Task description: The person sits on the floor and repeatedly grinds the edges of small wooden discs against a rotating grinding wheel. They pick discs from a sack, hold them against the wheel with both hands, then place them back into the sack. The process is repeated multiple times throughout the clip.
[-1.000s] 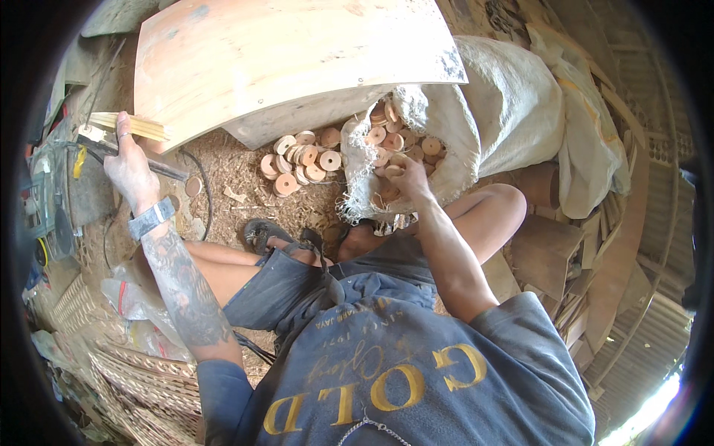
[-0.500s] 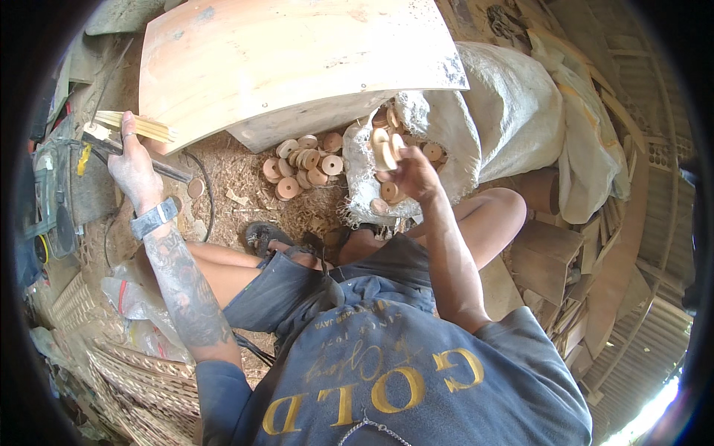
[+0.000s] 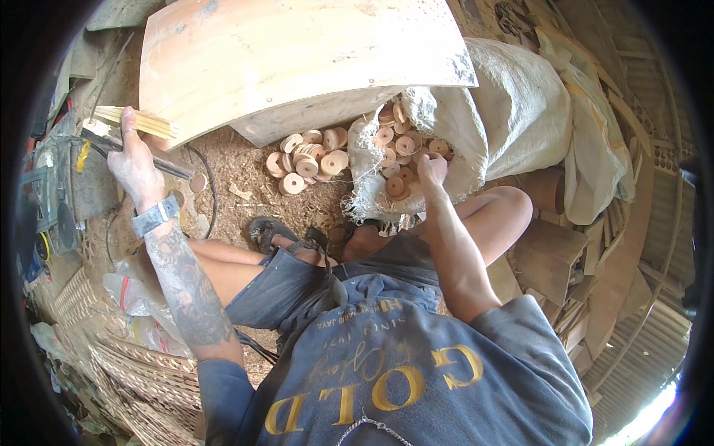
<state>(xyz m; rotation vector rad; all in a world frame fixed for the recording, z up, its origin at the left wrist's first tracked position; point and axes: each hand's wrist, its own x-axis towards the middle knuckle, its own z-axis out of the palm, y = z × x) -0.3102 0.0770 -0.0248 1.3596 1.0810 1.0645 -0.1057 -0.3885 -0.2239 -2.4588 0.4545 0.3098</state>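
My left hand (image 3: pixel 138 165) is closed around a bundle of thin pale wooden sticks (image 3: pixel 152 125), beside the left corner of a large curved wooden panel (image 3: pixel 297 52). Just under the sticks lies a dark bar (image 3: pixel 175 168). At the mouth of a white woven sack (image 3: pixel 476 134), my right hand (image 3: pixel 433 172) is curled among round wooden discs (image 3: pixel 404 145) with holes in their centres. Its fingertips are hidden, so what it grips cannot be made out. Left of the sack, a pile of similar discs (image 3: pixel 305 160) lies on the shavings below the panel.
Wood shavings (image 3: pixel 238 175) cover the ground, and a black cable (image 3: pixel 211 186) curves across it at left. A clear plastic bag (image 3: pixel 141 297) lies near my left forearm. Wooden boards and offcuts (image 3: pixel 554 260) are stacked at right, beyond my knee.
My right hand has come down and slightly right into the sack's mouth; the discs it held up are no longer seen raised. My left hand keeps the sticks in nearly the same place.
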